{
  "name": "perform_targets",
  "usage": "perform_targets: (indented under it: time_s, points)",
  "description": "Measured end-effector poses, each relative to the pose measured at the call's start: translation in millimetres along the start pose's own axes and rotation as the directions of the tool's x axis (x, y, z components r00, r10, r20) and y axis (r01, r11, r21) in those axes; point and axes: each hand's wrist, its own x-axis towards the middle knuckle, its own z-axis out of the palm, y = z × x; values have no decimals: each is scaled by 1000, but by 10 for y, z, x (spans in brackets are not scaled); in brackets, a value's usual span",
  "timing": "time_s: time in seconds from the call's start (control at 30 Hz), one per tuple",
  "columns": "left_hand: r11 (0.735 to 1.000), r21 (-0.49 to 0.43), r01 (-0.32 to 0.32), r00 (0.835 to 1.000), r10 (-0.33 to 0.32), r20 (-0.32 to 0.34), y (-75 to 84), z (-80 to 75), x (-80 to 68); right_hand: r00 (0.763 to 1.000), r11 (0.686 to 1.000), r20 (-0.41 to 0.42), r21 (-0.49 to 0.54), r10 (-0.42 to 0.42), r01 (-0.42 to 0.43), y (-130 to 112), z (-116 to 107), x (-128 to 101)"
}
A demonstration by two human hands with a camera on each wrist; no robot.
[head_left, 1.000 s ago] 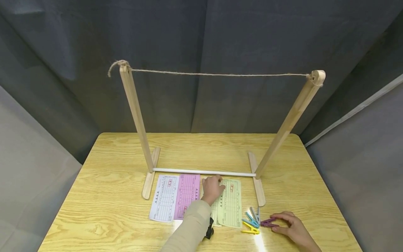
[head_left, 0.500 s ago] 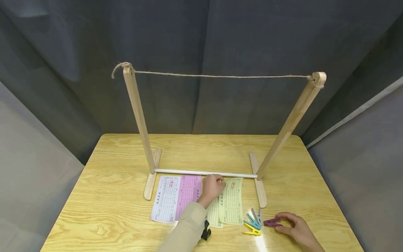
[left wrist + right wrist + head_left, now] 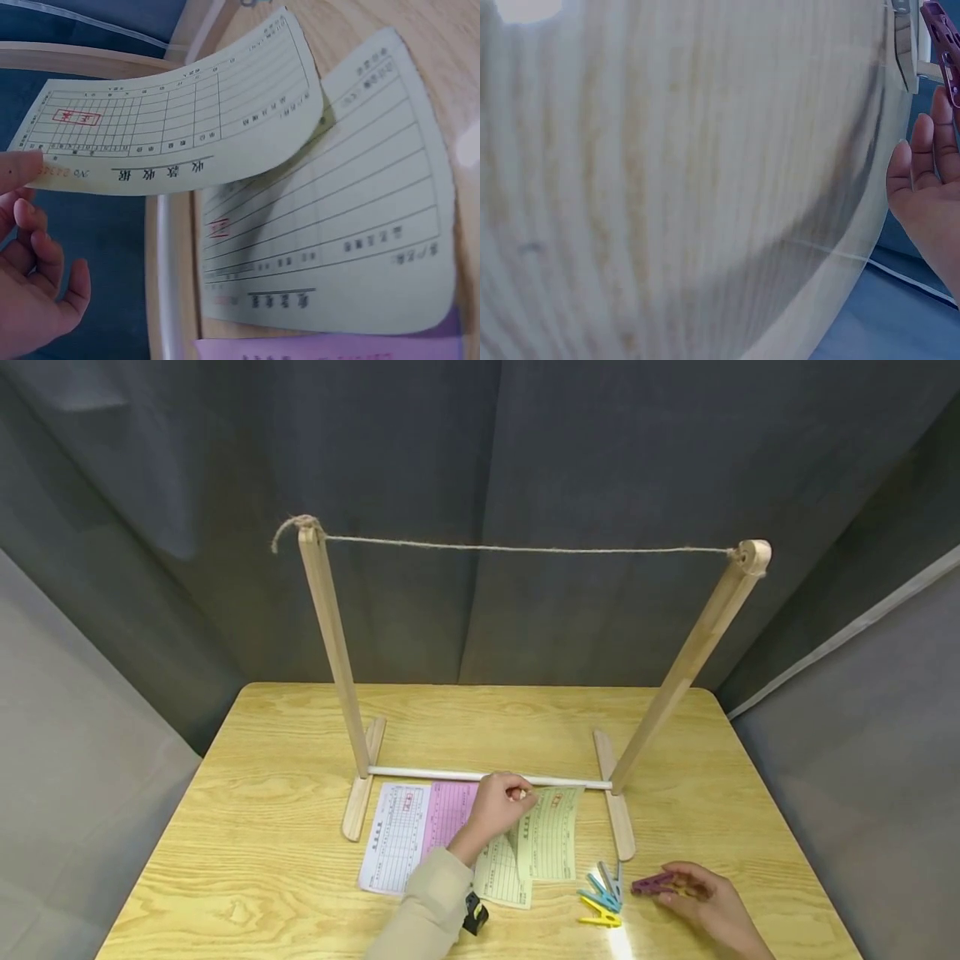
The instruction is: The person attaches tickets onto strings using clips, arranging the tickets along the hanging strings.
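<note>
My left hand pinches the top corner of a pale green receipt slip. In the left wrist view this slip curves upward, its near end raised off a second green slip lying beneath. Part of that lower slip shows beside my left forearm in the head view. Over at the right, my right hand holds a purple clothespin between thumb and fingers. The right wrist view catches the clothespin at its top right corner, above the fingers.
Blue and grey clothespins and a yellow one lie left of my right hand. A pink slip and a white slip lie at left. Behind, a wooden stand carries a taut string above a white rod.
My left hand has gone from reaching onto the green slips to pinching the right one, whose top edge has risen. My right hand has drawn the purple clothespin slightly away from the others.
</note>
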Motion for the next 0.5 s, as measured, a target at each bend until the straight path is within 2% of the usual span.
perform_targets:
  time_s: [0.1, 0.27, 0.37, 0.5]
  points:
    - [999, -44, -9, 1000, 9, 11, 73, -69, -10, 1000, 1000, -5, 30, 0, 0, -42, 1, -12]
    - [995, -95, 4, 1000, -2, 15, 194, -198, -21, 995, 994, -26, 59, -95, 96, -132, -7, -22]
    - [995, -100, -23, 999, 26, 30, 248, -282, -29, 988, 986, -31, 76, -148, 150, -183, -13, -28]
    - [990, -122, -63, 997, 69, 40, 327, -391, -42, 990, 981, -28, 136, -137, 139, -256, -11, -28]
